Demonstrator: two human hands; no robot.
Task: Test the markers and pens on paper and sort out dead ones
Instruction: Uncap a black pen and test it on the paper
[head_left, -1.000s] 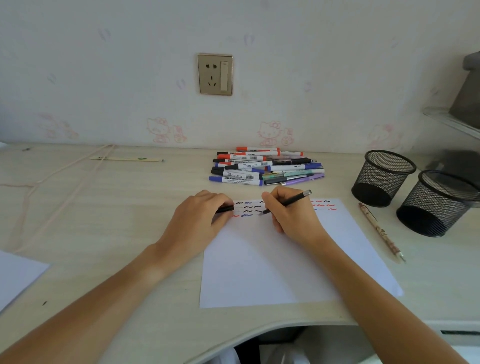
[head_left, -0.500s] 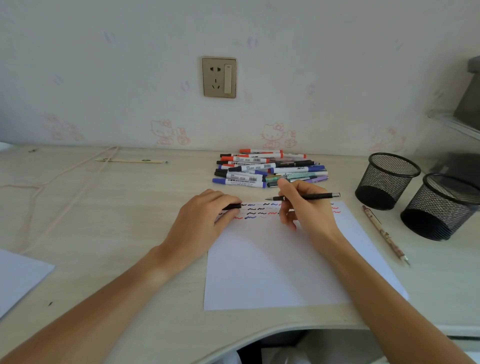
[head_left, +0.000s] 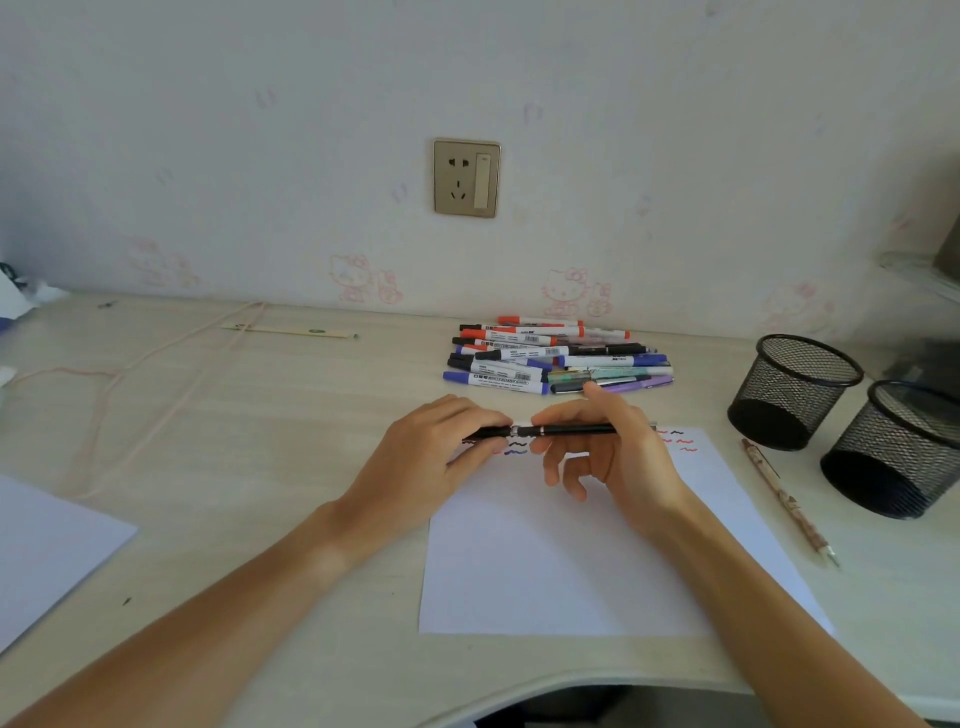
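The black pen (head_left: 571, 430) was held level above the paper (head_left: 571, 561), right hand (head_left: 613, 452) pinching its barrel, left hand (head_left: 441, 457) gripping the cap (head_left: 485, 433) at its tip. Test squiggles crossed the paper's far edge; the marker pile (head_left: 556, 356) beyond the paper awaited sorting.

The pen (head_left: 566, 430) is black with thin silver rings. The paper (head_left: 571, 561) is white, with little wavy lines in black, red and blue near its top. The pile of markers (head_left: 550, 358) has white bodies with red, blue and black caps, plus one purple and one pale green. The two mesh cups (head_left: 795, 389) are black. The tabletop (head_left: 260, 441) is light wood. The wall (head_left: 260, 156) is pale, with faint pink cat pictures. The socket (head_left: 466, 177) is gold.
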